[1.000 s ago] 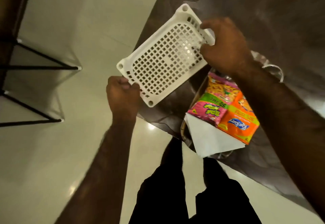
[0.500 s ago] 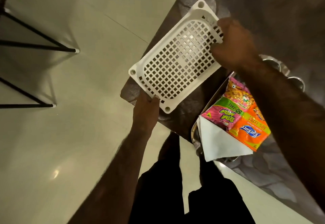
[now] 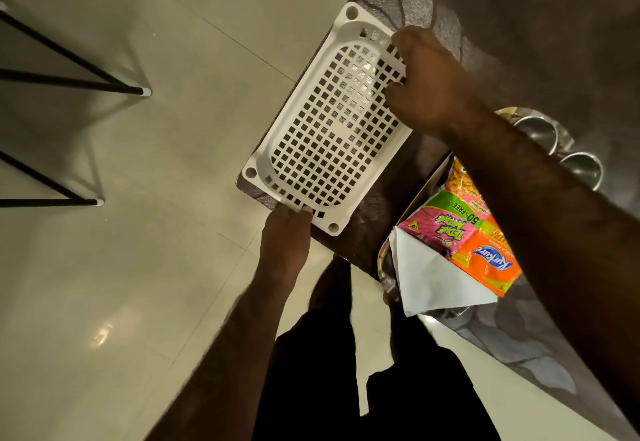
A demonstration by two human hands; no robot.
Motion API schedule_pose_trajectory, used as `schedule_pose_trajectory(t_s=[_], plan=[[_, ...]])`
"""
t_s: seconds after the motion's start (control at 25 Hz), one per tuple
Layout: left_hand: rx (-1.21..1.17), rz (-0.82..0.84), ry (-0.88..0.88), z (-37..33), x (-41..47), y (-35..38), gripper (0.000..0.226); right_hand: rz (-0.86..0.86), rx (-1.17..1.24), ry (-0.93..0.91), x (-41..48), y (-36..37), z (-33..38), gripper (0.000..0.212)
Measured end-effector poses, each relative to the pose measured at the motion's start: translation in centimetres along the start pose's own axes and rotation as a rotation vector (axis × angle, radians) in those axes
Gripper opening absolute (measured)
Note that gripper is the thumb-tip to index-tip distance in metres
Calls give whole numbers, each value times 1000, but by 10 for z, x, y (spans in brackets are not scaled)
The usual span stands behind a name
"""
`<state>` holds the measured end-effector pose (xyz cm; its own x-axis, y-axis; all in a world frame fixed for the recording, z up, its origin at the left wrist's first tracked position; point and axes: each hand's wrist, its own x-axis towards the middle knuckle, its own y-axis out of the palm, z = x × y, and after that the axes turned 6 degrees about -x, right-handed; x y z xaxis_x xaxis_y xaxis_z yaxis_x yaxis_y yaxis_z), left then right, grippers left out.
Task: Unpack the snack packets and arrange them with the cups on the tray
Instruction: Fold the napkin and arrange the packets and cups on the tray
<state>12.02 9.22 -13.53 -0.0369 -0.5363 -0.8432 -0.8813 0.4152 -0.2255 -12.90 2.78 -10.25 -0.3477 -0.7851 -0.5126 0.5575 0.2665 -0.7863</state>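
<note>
A white perforated plastic tray (image 3: 325,143) lies on the corner of the dark patterned table (image 3: 519,8). My left hand (image 3: 287,243) grips its near short edge. My right hand (image 3: 429,84) grips its far right side, fingers curled over the rim. To the right sits a steel tray (image 3: 384,267) holding a pink and green snack packet (image 3: 443,226), an orange snack packet (image 3: 488,260), a packet of yellow snacks (image 3: 459,184) and a white paper napkin (image 3: 433,281). Two steel cups (image 3: 581,167) show past my right forearm.
The table's corner and left edge run beside the white tray, with pale tiled floor (image 3: 138,233) below. Black metal furniture legs (image 3: 69,84) stand on the floor at the left. My dark trousers (image 3: 346,388) are at the bottom.
The white tray has come from above the table's corner down flat onto the table, further over the tabletop. Both hands kept hold of it.
</note>
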Motion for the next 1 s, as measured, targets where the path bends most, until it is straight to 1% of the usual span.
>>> schedule_pose_trajectory(t_s=[0.08,0.36,0.48,0.52,0.6,0.72,0.76,0.84,0.88,0.96,1.0], plan=[[-14,0,6,7,-1,-1,30,7,-15,-15,0,3,2,57],[-46,-8,-13,13,3,-6,29,-4,-15,-22,0,8,4,60],[-82,-86,-9,9,-7,-7,22,-74,25,-25,-10,-1,-11,59],[-75,-118,-28,11,-13,-8,24,-107,30,-8,-16,-7,-20,59],[-39,-100,-115,21,-25,-4,29,-155,39,50,-29,-23,-46,56],[78,72,-326,41,-44,20,27,-174,30,174,-38,-51,-94,44],[83,118,-401,46,-51,32,27,-145,27,217,-39,-59,-110,41],[54,175,-473,54,-62,58,27,-54,60,296,-41,-69,-135,35],[20,188,-502,57,-66,71,27,-8,97,308,-41,-69,-145,32],[-70,206,-576,62,-72,89,35,45,145,289,-42,-60,-160,25],[-118,215,-619,63,-73,96,38,53,154,295,-41,-52,-166,29]])
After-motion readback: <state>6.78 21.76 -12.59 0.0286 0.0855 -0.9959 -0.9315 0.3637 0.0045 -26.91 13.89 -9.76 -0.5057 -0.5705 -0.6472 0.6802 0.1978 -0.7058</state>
